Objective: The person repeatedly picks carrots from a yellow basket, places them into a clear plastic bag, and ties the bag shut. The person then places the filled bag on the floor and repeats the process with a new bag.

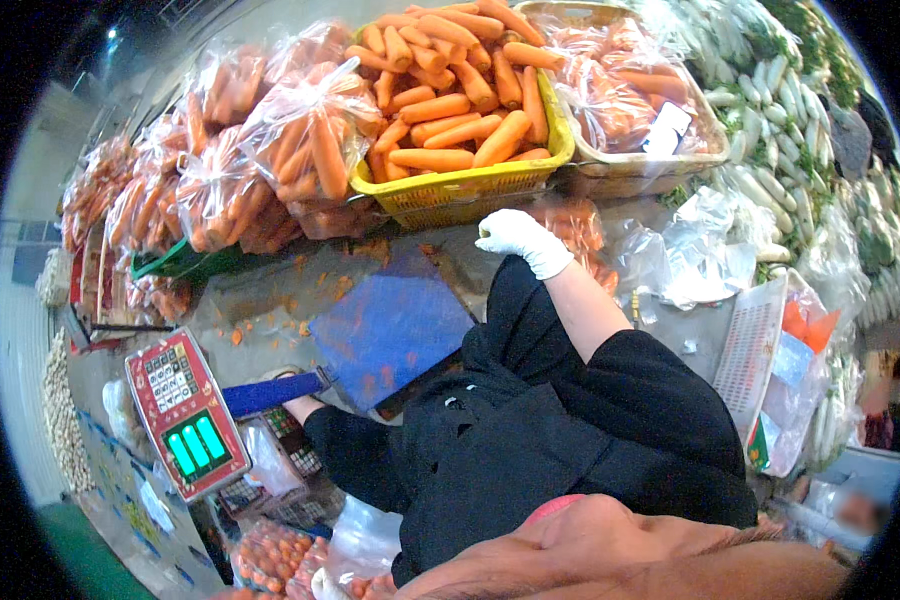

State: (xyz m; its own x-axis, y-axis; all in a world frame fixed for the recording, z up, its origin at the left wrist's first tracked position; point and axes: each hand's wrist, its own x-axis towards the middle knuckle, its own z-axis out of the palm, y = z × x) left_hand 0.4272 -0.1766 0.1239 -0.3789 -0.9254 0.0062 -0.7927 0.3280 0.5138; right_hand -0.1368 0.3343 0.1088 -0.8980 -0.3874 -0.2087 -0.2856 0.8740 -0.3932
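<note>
My right hand (521, 238), in a white glove, is over my bent knee, just below the yellow basket (457, 180) of loose carrots (439, 159). Its fingers are curled and nothing shows in them. My left hand (300, 406) is mostly hidden behind the blue post (274, 394) of a weighing scale; only the wrist area shows clearly. Left of it is the scale's red keypad and display unit (187, 412), its display lit green. The blue scale platform (394, 330) lies before me, smeared with orange bits and bearing no goods.
Clear bags of carrots (307, 142) are piled at the upper left. A pale crate (645, 169) holds bagged carrots. White radishes (787, 172) and loose plastic bags (709, 247) lie at right, near a tilted white basket (746, 352). A bag of round orange produce (270, 555) is at lower left.
</note>
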